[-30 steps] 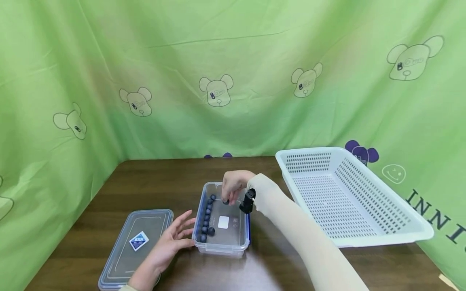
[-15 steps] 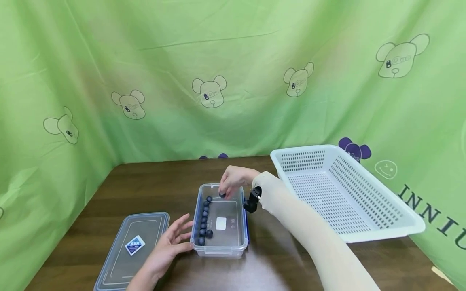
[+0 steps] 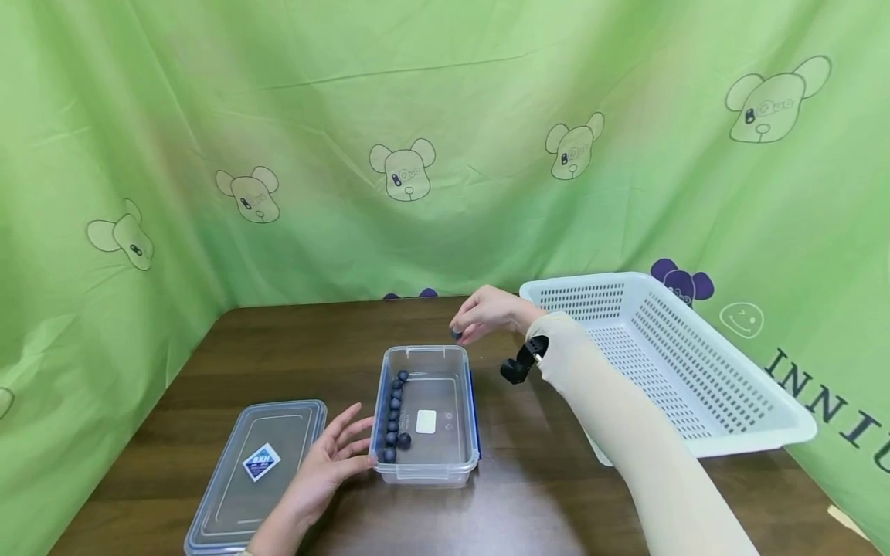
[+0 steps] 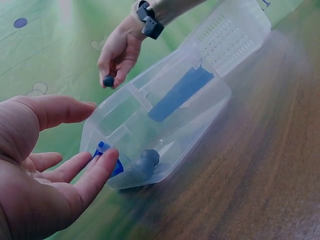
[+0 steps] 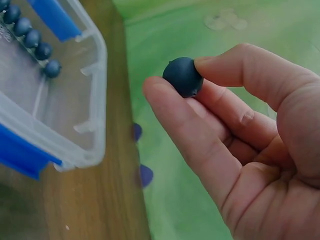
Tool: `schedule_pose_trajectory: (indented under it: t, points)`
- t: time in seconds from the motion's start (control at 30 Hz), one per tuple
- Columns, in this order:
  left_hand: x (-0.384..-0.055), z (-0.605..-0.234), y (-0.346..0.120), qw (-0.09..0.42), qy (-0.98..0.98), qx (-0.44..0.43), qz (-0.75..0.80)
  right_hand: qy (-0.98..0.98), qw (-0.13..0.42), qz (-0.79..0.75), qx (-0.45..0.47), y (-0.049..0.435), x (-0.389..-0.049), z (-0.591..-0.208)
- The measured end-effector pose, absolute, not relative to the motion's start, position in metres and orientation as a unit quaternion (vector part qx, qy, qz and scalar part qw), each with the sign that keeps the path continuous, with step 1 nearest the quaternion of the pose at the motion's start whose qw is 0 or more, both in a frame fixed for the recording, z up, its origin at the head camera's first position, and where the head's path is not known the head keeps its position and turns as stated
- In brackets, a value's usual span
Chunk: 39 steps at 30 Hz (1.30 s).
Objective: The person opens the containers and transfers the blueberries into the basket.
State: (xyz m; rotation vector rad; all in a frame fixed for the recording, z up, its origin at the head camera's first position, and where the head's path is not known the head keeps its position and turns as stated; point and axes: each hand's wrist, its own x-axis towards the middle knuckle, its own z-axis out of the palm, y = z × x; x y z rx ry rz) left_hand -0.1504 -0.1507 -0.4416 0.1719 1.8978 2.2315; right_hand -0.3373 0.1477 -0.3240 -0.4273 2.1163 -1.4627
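Your right hand (image 3: pixel 487 313) pinches a small dark blue round berry (image 3: pixel 456 334) between thumb and fingertips, held in the air just past the far rim of the clear rectangular plastic container (image 3: pixel 427 463), at about 1 o'clock from the container's centre; the right wrist view shows the berry (image 5: pixel 183 76) gripped at the fingertips with the container's corner below and to the left. Your left hand (image 3: pixel 327 467) lies relaxed with straight fingers, its fingertips (image 4: pixel 102 170) touching the container's near left wall at about 8 o'clock. A row of dark blue berries (image 3: pixel 395 413) lines the container's left inner wall. The clear flat plastic lid with a blue label (image 3: pixel 260 463) rests on the dark brown wooden table (image 3: pixel 278 347) at 9 o'clock, just beside your left hand. The white perforated plastic basket (image 3: pixel 730 421) sits at 3 o'clock, near your right forearm. A green cloth backdrop with bear prints (image 3: pixel 403 170) encloses the table.
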Motion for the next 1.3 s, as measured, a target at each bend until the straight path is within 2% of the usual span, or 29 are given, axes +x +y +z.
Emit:
schedule_pose_trajectory:
  t: [0.37, 0.67, 1.03, 1.2, 1.3]
  points:
    - [-0.151, -0.443, -0.149, 0.104, 0.641, 0.051, 0.759, 0.750, 0.207, -0.618, -0.116, 0.218, -0.348, -0.310]
    - [-0.152, -0.443, -0.151, 0.103, 0.641, 0.057, 0.758, 0.672, 0.200, -0.712, -0.044, 0.297, -0.355, -0.321]
    - [-0.153, -0.446, -0.151, 0.104, 0.636, 0.062, 0.762, 0.717, 0.264, -0.643, 0.055, 0.356, -0.348, -0.370]
    - [-0.153, -0.446, -0.152, 0.104, 0.638, 0.065, 0.760, 0.786, 0.314, -0.530, 0.048, 0.366, -0.342, -0.380]
    - [-0.154, -0.446, -0.153, 0.104, 0.642, 0.065, 0.756, 0.814, 0.317, -0.485, 0.035, 0.369, -0.340, -0.383]
